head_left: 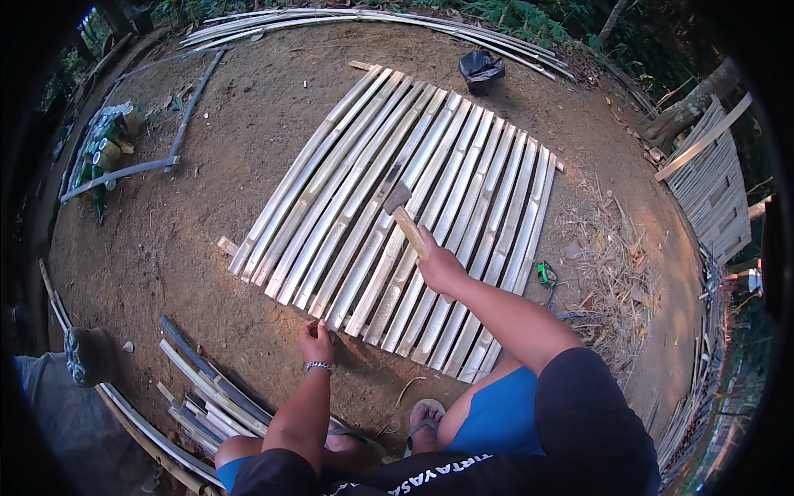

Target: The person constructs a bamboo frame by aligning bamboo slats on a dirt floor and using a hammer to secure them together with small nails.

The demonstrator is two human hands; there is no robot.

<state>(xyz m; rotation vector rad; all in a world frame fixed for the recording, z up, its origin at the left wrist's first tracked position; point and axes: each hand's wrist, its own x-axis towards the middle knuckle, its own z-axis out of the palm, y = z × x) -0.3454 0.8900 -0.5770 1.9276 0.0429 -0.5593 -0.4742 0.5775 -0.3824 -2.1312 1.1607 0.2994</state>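
My right hand [441,271] is closed around the wooden handle of a hammer [411,231], whose metal head is over the middle of a slatted bamboo panel [447,194]. The split bamboo strips lie side by side with narrow gaps, resting on crosspieces that stick out at the sides. My left hand [317,341], with a bracelet at the wrist, is at the panel's near edge by the end of one strip. Its fingertips are pinched together; whatever they hold is too small to make out.
A green tape measure [546,274] lies right of the panel near dry litter. Bamboo pieces [211,397] are piled at the near left. A black plastic bag [480,71] and long poles [372,15] are at the back. A pole frame [190,107] lies left; a woven panel [711,186] leans right.
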